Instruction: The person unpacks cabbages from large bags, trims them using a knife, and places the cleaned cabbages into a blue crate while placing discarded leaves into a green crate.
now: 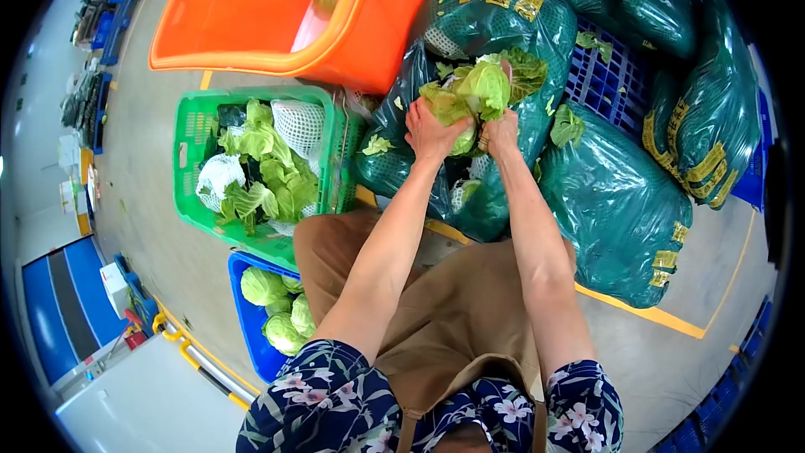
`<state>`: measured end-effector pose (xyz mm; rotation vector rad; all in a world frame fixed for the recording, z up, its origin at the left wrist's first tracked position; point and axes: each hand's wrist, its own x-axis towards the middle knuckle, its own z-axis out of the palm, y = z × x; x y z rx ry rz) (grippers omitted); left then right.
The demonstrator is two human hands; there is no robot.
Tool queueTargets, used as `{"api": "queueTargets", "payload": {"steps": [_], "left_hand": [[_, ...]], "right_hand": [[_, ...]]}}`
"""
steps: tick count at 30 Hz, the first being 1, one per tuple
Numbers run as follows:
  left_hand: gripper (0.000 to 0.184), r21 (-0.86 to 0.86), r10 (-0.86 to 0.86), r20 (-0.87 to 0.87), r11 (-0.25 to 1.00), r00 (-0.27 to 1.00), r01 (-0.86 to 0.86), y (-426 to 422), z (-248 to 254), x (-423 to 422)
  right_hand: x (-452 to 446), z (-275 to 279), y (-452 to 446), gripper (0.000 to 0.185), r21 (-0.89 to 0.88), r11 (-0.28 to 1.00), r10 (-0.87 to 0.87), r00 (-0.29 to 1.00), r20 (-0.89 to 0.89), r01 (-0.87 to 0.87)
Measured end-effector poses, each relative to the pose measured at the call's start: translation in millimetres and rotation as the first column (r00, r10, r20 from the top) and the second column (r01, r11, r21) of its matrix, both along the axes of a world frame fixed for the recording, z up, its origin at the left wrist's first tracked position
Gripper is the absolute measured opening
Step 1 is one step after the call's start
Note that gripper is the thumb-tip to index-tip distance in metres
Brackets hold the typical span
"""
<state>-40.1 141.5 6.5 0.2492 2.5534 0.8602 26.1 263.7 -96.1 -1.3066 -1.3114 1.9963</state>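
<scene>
Just above an opened green plastic bag (524, 42), a leafy cabbage (485, 91) is between my two hands. My left hand (434, 128) has its fingers round the leaves on the cabbage's left side. Lower on its right side, my right hand (501, 132) is closed at the cabbage's base; a small brownish thing shows by its fingers, too small to make out. White foam nets and another cabbage show in the bag's opening below my hands. Loose outer leaves hide part of the cabbage.
Left of my knee stands a green crate (186, 197) with leaves and foam nets. Below it, a blue crate (241, 310) holds several cabbages. An orange bin (369, 42) stands above. Filled green bags (616, 201) lie to the right, around a blue pallet (608, 84).
</scene>
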Motion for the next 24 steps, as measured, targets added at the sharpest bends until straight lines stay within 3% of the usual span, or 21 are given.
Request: {"api": "queueTargets", "payload": {"steps": [3,4,5,7,8,9,11,14,18,19,20,21,22,23,24], "left_hand": [[0.102,0.070,0.009,-0.055,0.998,0.998,-0.005,-18.2,-29.1,15.7],[0.105,0.110,-0.078,-0.020,0.991,0.997,0.079,-27.0,-16.2,22.7],[0.107,0.150,-0.142,-0.126,0.976,0.982,0.161,-41.2,-30.2,33.8],[0.104,0.075,-0.189,-0.236,0.974,0.953,0.212,-66.7,-51.3,58.0],[0.102,0.096,-0.214,-0.235,0.966,0.948,0.242,-79.2,-56.6,67.0],[0.100,0.118,-0.236,-0.236,0.956,0.943,0.269,-94.9,-61.8,72.3],[0.095,0.163,-0.240,-0.311,0.940,0.920,0.300,-108.1,-64.6,77.2],[0.100,0.178,-0.284,-0.249,0.926,0.926,0.332,-102.0,-60.7,67.7],[0.109,0.043,-0.310,-0.127,0.947,0.942,0.317,-89.6,-55.5,61.0],[0.110,0.018,-0.314,-0.132,0.947,0.940,0.319,-87.1,-58.0,59.9],[0.111,-0.008,-0.322,-0.137,0.946,0.937,0.324,-85.0,-60.7,58.8],[0.112,-0.036,-0.332,-0.143,0.943,0.933,0.330,-82.8,-63.2,58.3],[0.110,-0.043,-0.337,-0.134,0.942,0.932,0.334,-78.5,-61.1,57.3],[0.109,-0.050,-0.339,-0.139,0.941,0.931,0.335,-75.1,-62.4,56.8],[0.109,-0.059,-0.340,-0.144,0.941,0.929,0.335,-72.2,-63.8,56.4]], "right_hand": [[-8.9,48.9,15.3,0.025,-0.357,0.928,-0.031,0.975,0.219,0.110],[-12.4,32.1,17.4,0.032,-0.323,0.930,-0.098,0.965,0.244,0.176],[-9.6,11.5,18.5,0.033,-0.290,0.943,-0.074,0.951,0.300,0.165],[2.1,-22.5,24.1,0.037,-0.221,0.966,-0.033,0.908,0.417,0.137],[6.8,-24.8,28.5,0.044,-0.245,0.963,-0.014,0.930,0.367,0.111],[7.4,-27.2,35.2,0.039,-0.231,0.969,0.003,0.933,0.361,0.086],[11.2,8.3,36.2,0.040,-0.191,0.982,0.069,0.930,0.361,0.002],[25.7,43.2,40.9,0.040,-0.294,0.919,0.343,0.902,0.261,-0.264],[61.8,79.0,10.2,0.033,-0.169,0.979,0.171,0.920,0.352,-0.117],[75.4,69.9,-6.9,0.030,0.054,0.993,0.081,0.928,0.363,-0.107],[81.5,74.7,-31.7,0.027,0.355,0.915,0.000,0.880,0.475,-0.192],[90.7,64.1,-56.0,0.028,0.551,0.812,-0.034,0.927,0.373,-0.192],[90.6,72.5,-78.5,0.026,0.641,0.727,-0.012,0.929,0.370,-0.246],[88.7,81.2,-94.3,0.029,0.548,0.762,0.074,0.887,0.455,-0.345],[88.5,60.6,-104.8,0.032,0.578,0.719,0.088,0.875,0.475,-0.386]]}}
